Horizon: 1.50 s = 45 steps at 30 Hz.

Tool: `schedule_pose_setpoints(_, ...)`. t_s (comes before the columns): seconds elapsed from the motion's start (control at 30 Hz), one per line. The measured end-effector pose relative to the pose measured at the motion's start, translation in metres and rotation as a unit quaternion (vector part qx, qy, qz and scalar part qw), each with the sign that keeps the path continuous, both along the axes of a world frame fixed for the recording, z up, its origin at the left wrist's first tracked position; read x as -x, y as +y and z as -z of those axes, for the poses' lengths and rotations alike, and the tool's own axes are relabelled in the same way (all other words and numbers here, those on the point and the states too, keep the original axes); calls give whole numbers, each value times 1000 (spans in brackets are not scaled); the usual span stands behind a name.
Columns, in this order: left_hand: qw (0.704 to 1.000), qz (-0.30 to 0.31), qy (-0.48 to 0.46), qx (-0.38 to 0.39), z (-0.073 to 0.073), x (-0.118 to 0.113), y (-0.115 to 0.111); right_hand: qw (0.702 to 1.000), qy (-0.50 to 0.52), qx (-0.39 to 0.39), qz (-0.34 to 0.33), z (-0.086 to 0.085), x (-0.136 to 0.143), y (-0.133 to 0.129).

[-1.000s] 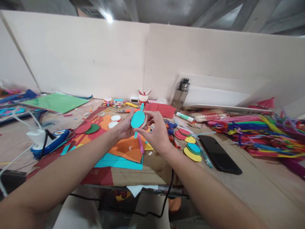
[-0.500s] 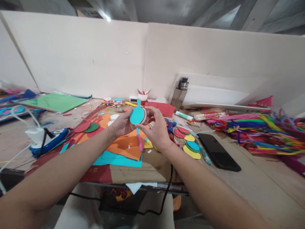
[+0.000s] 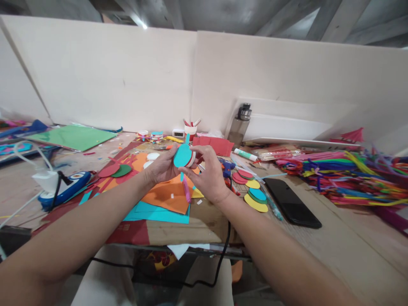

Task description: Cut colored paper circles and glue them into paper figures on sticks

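A round piece with a turquoise face (image 3: 182,156), a red-and-white side and turquoise strips jutting from its top and bottom is held up above the table. My left hand (image 3: 163,165) grips it from the left, and my right hand (image 3: 208,171) has its fingers and thumb on the right edge. Beneath lie orange sheets (image 3: 165,195), turquoise sheets (image 3: 156,214) and a pink marker (image 3: 186,190). White discs (image 3: 153,157) rest just left of my left hand. To the right of my right hand are red, yellow, green and blue discs (image 3: 256,205).
A black phone (image 3: 291,203), glue stick (image 3: 245,154), bottle (image 3: 239,131) and colourful pipe cleaners (image 3: 347,178) are on the right. A power strip (image 3: 65,190) and green sheet (image 3: 75,137) lie left. A black cable (image 3: 223,259) hangs over the front edge.
The turquoise-faced piece has turned slightly in my hands, its upper strip tilting right and its lower strip showing less. My right fingers have shifted a little along its edge.
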<state>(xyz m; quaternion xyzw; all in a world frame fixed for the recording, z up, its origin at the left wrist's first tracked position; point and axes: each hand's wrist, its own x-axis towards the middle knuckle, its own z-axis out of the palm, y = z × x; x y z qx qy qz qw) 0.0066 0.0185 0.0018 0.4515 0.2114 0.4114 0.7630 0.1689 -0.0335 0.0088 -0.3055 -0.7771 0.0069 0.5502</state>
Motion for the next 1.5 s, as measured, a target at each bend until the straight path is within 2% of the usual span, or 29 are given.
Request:
schedule_pose_setpoints(0.1, 999, -1, -18, -26, 1, 1, 1, 999, 30, 16, 0, -1, 0, 0)
schedule_pose_setpoints(0.2, 998, -11, -49, -40, 1, 1, 1, 992, 93, 76, -26, 0, -1, 4)
schedule_pose_setpoints(0.5, 996, -39, -73, -27, 1, -1, 8, 934, 232, 253, -100, 4, -7, 24)
schedule_pose_setpoints(0.6, 996, -53, -36, -54, 4, -4, 7, 914, 259, 296, -96, 5, -8, 27)
schedule_pose_setpoints(0.8, 991, -57, 48, -113, 7, -7, 4, 906, 255, 335, -44, 11, -11, 33)
schedule_pose_setpoints(1.0, 974, -72, 119, -176, 2, 1, 6, 881, 282, 373, -72, 10, -9, 33)
schedule_pose_setpoints(1.17, 974, -65, 144, -160, 2, 5, 9, 880, 273, 383, -68, 10, -8, 33)
schedule_pose_setpoints(1.37, 964, -69, 218, -139, 6, 8, 12, 875, 234, 423, -27, 14, -7, 34)
schedule_pose_setpoints(1.43, 955, -68, 256, -134, 6, 9, 12, 870, 225, 438, -8, 15, -7, 35)
schedule_pose_setpoints(1.5, 933, -83, 318, -146, 6, 10, 12, 871, 211, 443, 10, 17, -6, 38)
